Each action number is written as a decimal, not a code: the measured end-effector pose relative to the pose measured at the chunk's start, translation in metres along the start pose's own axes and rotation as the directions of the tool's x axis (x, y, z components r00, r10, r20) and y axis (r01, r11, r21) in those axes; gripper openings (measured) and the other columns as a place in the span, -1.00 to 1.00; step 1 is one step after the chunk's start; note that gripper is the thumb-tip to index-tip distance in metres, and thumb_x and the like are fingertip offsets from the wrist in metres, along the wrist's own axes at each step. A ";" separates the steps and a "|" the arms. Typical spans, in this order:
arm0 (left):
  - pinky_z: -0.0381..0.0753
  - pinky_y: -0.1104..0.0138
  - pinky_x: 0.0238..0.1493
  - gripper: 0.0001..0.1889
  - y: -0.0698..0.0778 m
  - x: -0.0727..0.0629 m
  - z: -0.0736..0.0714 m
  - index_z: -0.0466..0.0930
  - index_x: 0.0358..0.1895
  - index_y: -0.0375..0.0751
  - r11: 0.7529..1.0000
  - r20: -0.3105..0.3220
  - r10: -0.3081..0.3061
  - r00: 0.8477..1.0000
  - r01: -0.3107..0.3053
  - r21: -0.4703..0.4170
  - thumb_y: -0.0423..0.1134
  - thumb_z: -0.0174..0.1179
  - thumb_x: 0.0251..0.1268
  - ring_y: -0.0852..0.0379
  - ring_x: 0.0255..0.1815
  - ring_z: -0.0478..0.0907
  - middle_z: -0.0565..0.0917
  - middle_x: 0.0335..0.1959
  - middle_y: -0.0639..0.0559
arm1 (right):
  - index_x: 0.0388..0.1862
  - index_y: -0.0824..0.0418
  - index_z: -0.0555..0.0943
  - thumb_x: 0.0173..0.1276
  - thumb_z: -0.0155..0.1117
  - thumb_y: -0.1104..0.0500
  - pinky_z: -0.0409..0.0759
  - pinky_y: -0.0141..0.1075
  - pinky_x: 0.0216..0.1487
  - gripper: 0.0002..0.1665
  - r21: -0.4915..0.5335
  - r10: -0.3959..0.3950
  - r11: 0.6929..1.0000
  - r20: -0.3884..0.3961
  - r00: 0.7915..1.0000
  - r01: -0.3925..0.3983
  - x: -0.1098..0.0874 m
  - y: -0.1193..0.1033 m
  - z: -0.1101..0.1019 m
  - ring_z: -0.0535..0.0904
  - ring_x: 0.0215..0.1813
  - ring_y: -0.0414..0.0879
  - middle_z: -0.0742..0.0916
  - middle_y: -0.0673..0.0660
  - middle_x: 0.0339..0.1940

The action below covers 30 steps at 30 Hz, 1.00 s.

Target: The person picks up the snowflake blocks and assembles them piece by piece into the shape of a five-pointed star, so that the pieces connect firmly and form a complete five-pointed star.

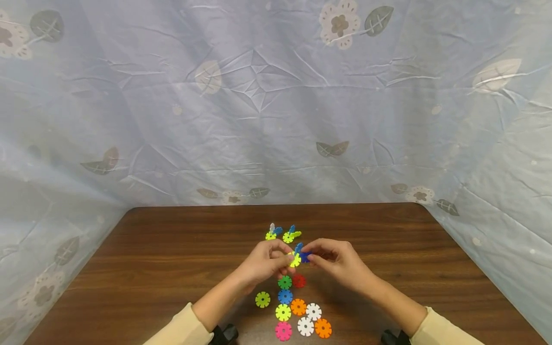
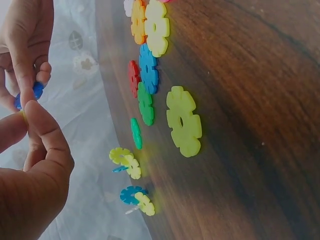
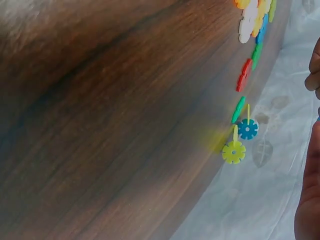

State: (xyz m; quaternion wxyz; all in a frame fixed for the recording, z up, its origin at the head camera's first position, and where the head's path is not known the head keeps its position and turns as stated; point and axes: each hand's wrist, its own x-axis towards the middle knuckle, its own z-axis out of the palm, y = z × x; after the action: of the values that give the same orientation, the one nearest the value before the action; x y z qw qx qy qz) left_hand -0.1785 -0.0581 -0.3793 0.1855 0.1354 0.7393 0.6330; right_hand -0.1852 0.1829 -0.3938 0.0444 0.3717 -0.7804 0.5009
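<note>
Over the middle of the table, my left hand (image 1: 268,261) pinches a yellow notched snowflake disc (image 1: 295,261) between thumb and fingers. A light blue disc (image 1: 299,247) stands up from the top of that yellow disc. My right hand (image 1: 338,262) pinches a dark blue disc (image 1: 305,257) by its right side, held against the yellow one. In the left wrist view the dark blue disc (image 2: 38,90) shows between the two hands, while the left fingers mostly hide the yellow disc. The right wrist view catches only the edge of the right hand (image 3: 309,200).
Two joined disc clusters stand behind the hands, each with a yellow disc (image 1: 270,236) or yellow-green disc (image 1: 288,237). Nearer lie loose discs: green (image 1: 284,282), red (image 1: 299,281), blue (image 1: 285,296), pink (image 1: 283,331), and several others. A patterned curtain (image 1: 258,120) surrounds the wooden table (image 1: 181,249).
</note>
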 end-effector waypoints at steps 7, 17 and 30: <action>0.74 0.37 -0.27 -0.80 -0.003 0.001 0.002 0.57 0.01 -0.48 0.999 0.012 0.023 1.000 -0.023 -0.024 -0.36 0.18 0.54 0.21 -0.41 0.70 0.79 -0.23 -0.44 | 0.03 0.21 0.76 0.47 0.29 0.41 0.82 -0.31 -0.13 -0.75 -0.112 -0.147 0.983 -0.010 0.989 0.145 -0.001 -0.003 0.005 0.82 -0.09 -0.06 0.85 0.12 -0.10; 0.72 0.40 -0.25 -0.82 -0.003 -0.001 0.003 0.54 0.02 -0.48 0.995 -0.041 0.057 0.998 -0.060 -0.081 -0.39 0.15 0.55 0.23 -0.37 0.72 0.82 -0.33 -0.14 | -0.01 0.22 0.77 0.45 0.30 0.44 0.82 -0.34 -0.14 -0.75 -0.163 -0.186 0.970 -0.033 0.982 0.178 0.010 -0.007 0.005 0.80 -0.11 -0.11 0.85 0.11 -0.13; 0.57 0.36 -0.41 -0.78 0.000 -0.003 0.001 0.61 -0.03 -0.35 1.000 -0.057 0.013 0.998 -0.013 0.009 -0.22 0.21 0.54 0.17 -0.40 0.46 0.61 -0.37 0.08 | 0.02 0.23 0.71 0.48 0.32 0.34 0.80 -0.34 -0.17 -0.81 -0.173 -0.055 0.984 -0.040 0.998 0.048 0.012 -0.008 0.001 0.75 -0.16 -0.24 0.84 0.11 -0.10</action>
State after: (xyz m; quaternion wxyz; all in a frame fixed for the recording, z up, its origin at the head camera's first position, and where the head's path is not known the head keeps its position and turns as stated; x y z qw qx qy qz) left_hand -0.1753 -0.0585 -0.3789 0.1597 0.1229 0.7461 0.6347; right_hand -0.1889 0.1741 -0.3833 0.1067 0.3752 -0.8097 0.4384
